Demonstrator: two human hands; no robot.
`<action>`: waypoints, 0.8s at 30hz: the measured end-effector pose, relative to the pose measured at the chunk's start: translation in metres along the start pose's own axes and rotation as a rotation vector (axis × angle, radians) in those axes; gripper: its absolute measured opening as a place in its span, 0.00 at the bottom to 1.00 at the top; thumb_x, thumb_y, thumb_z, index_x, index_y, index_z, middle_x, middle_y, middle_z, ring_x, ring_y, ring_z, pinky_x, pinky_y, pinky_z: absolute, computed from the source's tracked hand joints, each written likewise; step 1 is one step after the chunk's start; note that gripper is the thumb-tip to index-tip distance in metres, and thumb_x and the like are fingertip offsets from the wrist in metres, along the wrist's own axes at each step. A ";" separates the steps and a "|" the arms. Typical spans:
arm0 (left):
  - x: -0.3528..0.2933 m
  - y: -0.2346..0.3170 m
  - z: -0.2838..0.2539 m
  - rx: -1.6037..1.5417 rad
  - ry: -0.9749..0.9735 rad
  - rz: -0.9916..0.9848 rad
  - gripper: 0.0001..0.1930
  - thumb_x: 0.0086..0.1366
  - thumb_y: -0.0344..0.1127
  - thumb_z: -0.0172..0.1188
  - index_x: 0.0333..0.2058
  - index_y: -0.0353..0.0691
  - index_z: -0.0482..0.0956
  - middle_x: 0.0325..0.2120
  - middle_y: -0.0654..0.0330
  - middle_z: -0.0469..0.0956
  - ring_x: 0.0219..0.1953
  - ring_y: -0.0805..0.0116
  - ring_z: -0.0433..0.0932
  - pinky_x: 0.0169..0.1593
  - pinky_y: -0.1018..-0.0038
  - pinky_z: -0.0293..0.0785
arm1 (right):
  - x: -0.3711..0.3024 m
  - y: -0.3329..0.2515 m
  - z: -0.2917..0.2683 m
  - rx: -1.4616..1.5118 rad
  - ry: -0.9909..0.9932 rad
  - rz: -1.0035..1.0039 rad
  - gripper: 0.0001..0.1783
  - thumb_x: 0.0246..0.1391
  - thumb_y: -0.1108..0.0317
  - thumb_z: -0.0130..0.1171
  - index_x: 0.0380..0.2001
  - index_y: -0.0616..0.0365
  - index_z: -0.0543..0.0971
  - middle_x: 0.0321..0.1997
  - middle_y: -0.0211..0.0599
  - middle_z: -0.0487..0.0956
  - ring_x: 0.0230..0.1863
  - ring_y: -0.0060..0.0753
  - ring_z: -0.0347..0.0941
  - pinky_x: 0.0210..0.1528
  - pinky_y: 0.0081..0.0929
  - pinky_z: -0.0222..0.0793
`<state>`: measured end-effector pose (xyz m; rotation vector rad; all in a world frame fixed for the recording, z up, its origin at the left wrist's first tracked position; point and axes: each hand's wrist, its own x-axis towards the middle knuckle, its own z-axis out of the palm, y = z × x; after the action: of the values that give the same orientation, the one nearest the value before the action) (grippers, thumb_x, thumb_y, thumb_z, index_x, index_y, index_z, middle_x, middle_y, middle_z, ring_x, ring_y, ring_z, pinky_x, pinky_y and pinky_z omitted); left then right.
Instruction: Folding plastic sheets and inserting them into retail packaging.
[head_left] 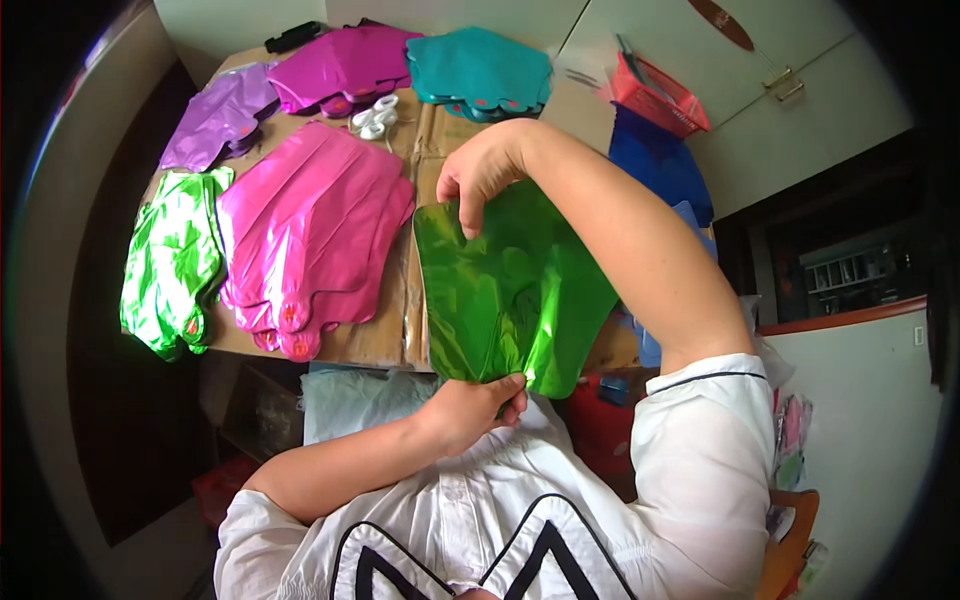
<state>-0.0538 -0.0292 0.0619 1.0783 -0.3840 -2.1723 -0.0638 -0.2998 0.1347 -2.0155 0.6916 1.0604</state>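
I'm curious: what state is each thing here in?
Dark green foil: creased near lower edge
Left hand: closed on that edge
Right hand: fingers bent at foil's upper edge, grip unclear
Pink foil: stacked
Teal foil: stacked
Magenta foil: stacked
Purple foil: wrinkled
Bright green foil: crinkled
Red basket: not empty
Cabinet doors: shut

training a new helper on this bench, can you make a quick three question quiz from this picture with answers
1. Which hand grips the lower edge of the green foil?
2. True or false: the red basket is to the right of the teal stack.
3. Fill in the colour: just to the right of the bright green stack lies a large ____ stack.

Key:
1. The left hand.
2. True.
3. Pink.
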 end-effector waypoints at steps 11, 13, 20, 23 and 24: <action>0.000 0.001 -0.003 -0.282 -0.038 -0.017 0.10 0.70 0.35 0.47 0.31 0.39 0.71 0.25 0.64 0.70 0.28 0.73 0.65 0.42 0.73 0.68 | -0.013 -0.050 0.005 -0.333 0.365 -0.235 0.12 0.34 0.78 0.58 0.28 0.61 0.79 0.23 0.39 0.77 0.27 0.34 0.73 0.28 0.32 0.66; 0.000 -0.004 -0.003 -0.302 -0.040 -0.032 0.10 0.71 0.36 0.46 0.31 0.39 0.71 0.25 0.64 0.69 0.28 0.73 0.65 0.42 0.73 0.68 | -0.015 -0.051 0.010 -0.387 0.416 -0.261 0.11 0.34 0.78 0.58 0.28 0.61 0.79 0.23 0.42 0.77 0.27 0.39 0.73 0.28 0.35 0.66; 0.001 0.000 -0.004 -0.310 -0.016 -0.044 0.12 0.71 0.38 0.46 0.30 0.39 0.71 0.26 0.65 0.68 0.29 0.73 0.64 0.42 0.74 0.67 | -0.044 -0.051 0.036 -0.575 0.636 -0.368 0.12 0.34 0.73 0.63 0.27 0.61 0.76 0.24 0.43 0.76 0.31 0.49 0.73 0.36 0.39 0.69; 0.004 0.001 -0.003 -0.284 -0.026 -0.060 0.12 0.71 0.38 0.46 0.30 0.39 0.72 0.26 0.65 0.68 0.29 0.73 0.64 0.42 0.73 0.67 | -0.044 -0.033 0.046 -0.685 0.725 -0.482 0.13 0.35 0.71 0.64 0.28 0.60 0.76 0.25 0.41 0.76 0.33 0.49 0.73 0.40 0.40 0.69; 0.005 0.000 -0.004 -0.282 -0.031 -0.064 0.12 0.71 0.38 0.46 0.30 0.39 0.72 0.26 0.65 0.69 0.29 0.73 0.64 0.42 0.73 0.67 | -0.042 -0.029 0.050 -0.728 0.750 -0.536 0.13 0.35 0.70 0.65 0.29 0.59 0.76 0.26 0.41 0.76 0.35 0.50 0.73 0.41 0.40 0.69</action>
<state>-0.0527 -0.0322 0.0567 0.9108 -0.0539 -2.2205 -0.0870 -0.2381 0.1619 -3.0377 0.0466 0.1981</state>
